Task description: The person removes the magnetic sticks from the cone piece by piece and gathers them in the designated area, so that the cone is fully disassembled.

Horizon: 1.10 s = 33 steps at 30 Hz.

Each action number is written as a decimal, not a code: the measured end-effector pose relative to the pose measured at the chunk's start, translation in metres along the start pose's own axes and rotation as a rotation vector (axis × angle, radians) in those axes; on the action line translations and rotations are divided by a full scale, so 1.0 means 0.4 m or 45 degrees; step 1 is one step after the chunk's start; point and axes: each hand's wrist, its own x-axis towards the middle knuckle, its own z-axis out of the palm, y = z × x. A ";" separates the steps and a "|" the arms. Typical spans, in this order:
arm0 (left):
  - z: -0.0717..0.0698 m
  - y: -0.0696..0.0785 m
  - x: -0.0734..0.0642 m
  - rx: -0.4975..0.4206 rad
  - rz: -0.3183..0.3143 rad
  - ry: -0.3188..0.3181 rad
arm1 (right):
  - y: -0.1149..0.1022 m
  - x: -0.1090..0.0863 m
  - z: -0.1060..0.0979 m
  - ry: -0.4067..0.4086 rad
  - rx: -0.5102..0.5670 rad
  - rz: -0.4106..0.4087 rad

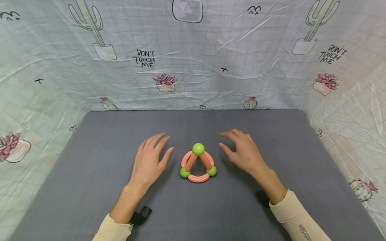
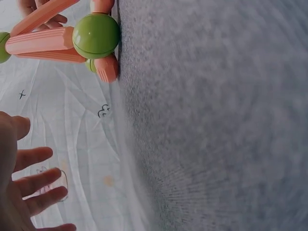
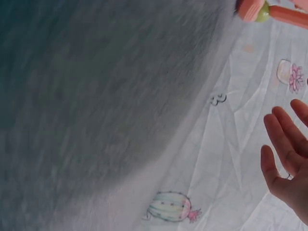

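Note:
A small pyramid toy [image 1: 197, 163] of salmon-pink rods and green balls stands on the grey mat [image 1: 90, 160] between my hands. Its top green ball [image 1: 198, 149] sits highest. My left hand [image 1: 149, 158] lies just left of the toy, fingers straight and spread, holding nothing. My right hand [image 1: 241, 150] hovers just right of it, fingers loosely bent, empty. The left wrist view shows the toy [image 2: 72, 41] close up and my spread left fingers [image 2: 33, 185]. In the right wrist view, one end of the toy [image 3: 262, 9] shows at the top edge, with my right fingers [image 3: 284, 149] lower right.
A cactus-print cloth [image 1: 193, 57] rises as a wall behind and at both sides of the mat. The mat's far edge [image 1: 193, 110] meets the cloth. Nothing else lies on the mat.

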 end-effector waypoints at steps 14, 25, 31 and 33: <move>0.000 0.017 0.001 -0.296 -0.014 -0.024 | -0.046 -0.001 0.018 -0.145 0.395 -0.013; -0.008 0.032 0.004 -0.503 -0.057 -0.026 | -0.076 -0.002 0.019 -0.256 0.609 0.011; -0.014 0.036 0.000 -0.574 -0.081 -0.029 | -0.085 -0.004 0.021 -0.323 0.683 0.012; -0.014 0.040 0.001 -0.587 -0.085 -0.030 | -0.087 -0.003 0.022 -0.342 0.702 0.016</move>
